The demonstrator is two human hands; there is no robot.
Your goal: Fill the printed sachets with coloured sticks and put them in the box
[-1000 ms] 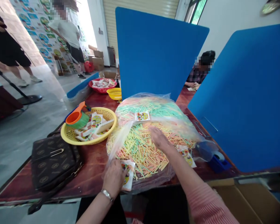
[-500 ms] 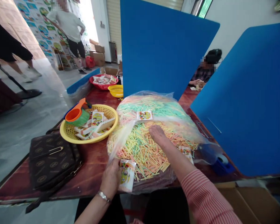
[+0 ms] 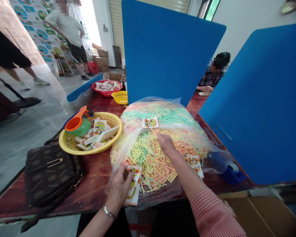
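Observation:
My left hand grips a small printed packet by its left side, near the table's front edge. To its right spreads a big clear plastic bag, open toward me and full of thin pastel sticks in yellow, orange and green. Over the heap, my right hand has its fingers pinched together, and a pale stick juts from the fingertips. Just beyond that stick, one printed packet lies flat on the bag. More packets rest at the heap's right edge.
A yellow basket with packets and colored scoops stands at the left, behind a dark handbag. Blue dividers rise behind and right. A tape dispenser sits right. Another person works beyond the divider.
My right hand's fingertips have lifted out of the sticks, and a stick now shows in them. My left thumb has shifted on the packet. The view has turned slightly.

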